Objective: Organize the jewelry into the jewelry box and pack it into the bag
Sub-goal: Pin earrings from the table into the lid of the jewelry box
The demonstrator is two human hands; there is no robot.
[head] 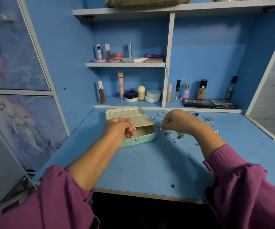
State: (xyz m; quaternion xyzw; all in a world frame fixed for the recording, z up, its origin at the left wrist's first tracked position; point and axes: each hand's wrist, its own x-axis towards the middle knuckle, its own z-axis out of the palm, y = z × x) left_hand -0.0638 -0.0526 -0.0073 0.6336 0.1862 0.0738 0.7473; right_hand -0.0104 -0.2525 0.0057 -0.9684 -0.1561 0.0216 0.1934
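Note:
A mint-green jewelry box (147,138) lies open on the blue desk, its cream lid (125,113) tilted back. My left hand (118,128) hovers over the box's left part, fingers closed on a small silver ring. My right hand (176,121) is curled just right of the box, pinching something tiny that I cannot make out. Loose silver jewelry (168,133) lies scattered on the desk to the right, under and behind my right hand. A brownish bag (146,2) rests on the top shelf.
Cosmetics bottles, jars and tubes (133,95) fill the shelves behind the box. Two dark makeup palettes (211,103) lie at the back right. A cabinet door with a cartoon picture stands on the left. The desk's front edge (141,194) is near my sleeves.

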